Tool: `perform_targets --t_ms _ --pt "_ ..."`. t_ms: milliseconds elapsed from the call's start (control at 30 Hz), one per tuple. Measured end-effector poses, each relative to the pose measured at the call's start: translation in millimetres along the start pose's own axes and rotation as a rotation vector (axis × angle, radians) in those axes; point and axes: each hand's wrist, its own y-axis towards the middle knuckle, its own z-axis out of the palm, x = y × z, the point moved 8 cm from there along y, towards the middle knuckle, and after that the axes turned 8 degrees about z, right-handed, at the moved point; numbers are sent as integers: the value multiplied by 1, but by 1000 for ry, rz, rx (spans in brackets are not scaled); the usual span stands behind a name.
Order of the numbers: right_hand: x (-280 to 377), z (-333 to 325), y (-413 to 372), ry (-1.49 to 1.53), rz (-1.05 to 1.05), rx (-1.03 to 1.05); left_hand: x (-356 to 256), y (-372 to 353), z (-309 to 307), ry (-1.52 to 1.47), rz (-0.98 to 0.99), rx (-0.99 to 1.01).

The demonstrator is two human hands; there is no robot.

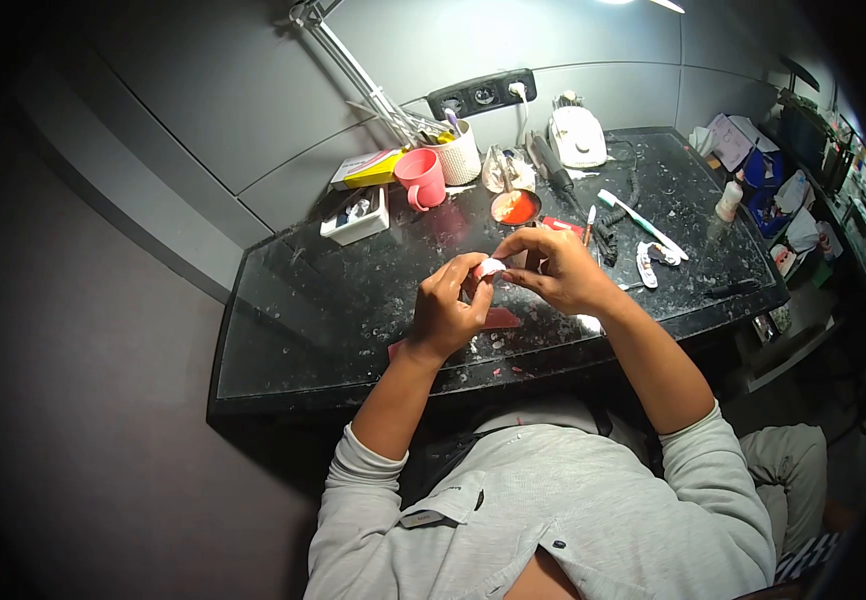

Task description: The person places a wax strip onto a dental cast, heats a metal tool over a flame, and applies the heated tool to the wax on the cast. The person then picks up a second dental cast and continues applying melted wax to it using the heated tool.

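A small pink and white piece that looks like a denture is pinched between both hands above the desk. My left hand grips its left side, fingers closed round it. The thumb and fingertips of my right hand close on its right side. Part of the piece is hidden by the fingers. Under my hands a flat pink sheet lies on the black desk. Just beyond them is a small round pan with orange-red material in it. A white horseshoe-shaped dental piece rests right of my right hand.
A toothbrush lies at the right, near a small bottle. Along the back stand a pink mug, a white tray, a woven tool holder and a white device. A lamp arm rises behind.
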Motion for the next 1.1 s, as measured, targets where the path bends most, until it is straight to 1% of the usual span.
perform_targets --t_ms 267,333,367,433,467,533,567,667,1100 --pt "0 -1 -1 28 34 6 3 -2 0 -15 4 -20" --pt "-2 -1 0 28 45 4 9 -3 1 -110 -94 0" --pt "-3 -1 0 23 50 -3 9 -3 2 -110 -94 1" --pt "-5 -1 1 19 55 -9 25 -9 7 -356 -268 -49" --pt "-5 -2 1 -4 58 -26 30 -10 8 -355 -268 -50" --pt "-6 -4 0 -26 62 -43 45 -15 10 -511 -373 -126" --pt "-5 -4 -1 -48 56 -42 45 -15 10 -511 -372 -126" --pt "-6 -3 0 -64 58 -41 49 -15 7 -629 -466 -184" --pt "-9 -4 1 -36 45 -59 46 -15 8 -602 -425 -195"
